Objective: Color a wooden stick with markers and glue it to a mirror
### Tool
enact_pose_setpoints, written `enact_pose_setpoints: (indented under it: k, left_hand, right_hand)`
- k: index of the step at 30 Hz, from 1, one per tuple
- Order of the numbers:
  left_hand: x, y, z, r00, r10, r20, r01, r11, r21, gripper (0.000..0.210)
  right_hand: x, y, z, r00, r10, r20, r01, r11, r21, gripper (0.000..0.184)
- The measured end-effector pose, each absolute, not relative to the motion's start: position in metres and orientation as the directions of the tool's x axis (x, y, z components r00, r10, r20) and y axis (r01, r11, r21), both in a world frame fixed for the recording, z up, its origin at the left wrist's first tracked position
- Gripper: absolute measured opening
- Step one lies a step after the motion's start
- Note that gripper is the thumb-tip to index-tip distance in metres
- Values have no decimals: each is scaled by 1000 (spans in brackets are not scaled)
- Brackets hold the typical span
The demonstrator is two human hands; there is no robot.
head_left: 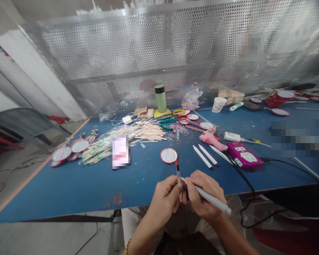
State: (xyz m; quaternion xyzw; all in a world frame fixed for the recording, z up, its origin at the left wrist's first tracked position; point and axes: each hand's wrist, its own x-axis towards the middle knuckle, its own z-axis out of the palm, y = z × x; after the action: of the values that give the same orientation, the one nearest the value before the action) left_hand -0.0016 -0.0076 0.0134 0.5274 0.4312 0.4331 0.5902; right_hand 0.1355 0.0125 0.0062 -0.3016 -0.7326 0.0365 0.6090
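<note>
My left hand (166, 194) pinches a flat wooden stick (178, 169) upright, its upper end coloured dark red and black with a pale band between. In my right hand (208, 198) is a white marker pen (215, 202), gripped like a writing pen, its tip end close against the stick. The exact contact is hidden by the fingers. Just beyond the hands, a round white disc with a red rim (169, 156) lies flat on the blue table (90, 189). To its right are two white markers, one (202, 157) beside the other (208, 155).
Bare wooden sticks (150, 131), bundled sticks (95, 150) and red-rimmed discs (79, 145) lie leftward. A pink glue gun (212, 140) and purple power strip (244, 156) with cables sit right. A green bottle (161, 99) and paper cup (218, 105) stand before the perforated metal screen (138, 53).
</note>
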Motion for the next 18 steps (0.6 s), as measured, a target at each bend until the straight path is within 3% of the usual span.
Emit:
enact_pose_setpoints:
  k: [12,18]
  left_hand:
    - [-16,20,25,229,971,-64,-41,76,996,38]
    - [-16,21,28,302,943,-141,-28,157,987,33]
  right_hand:
    - [134,31,21,-16,520,854,403,785,-471,17]
    - [137,45,19,-33,672,740,319,709,-629,17]
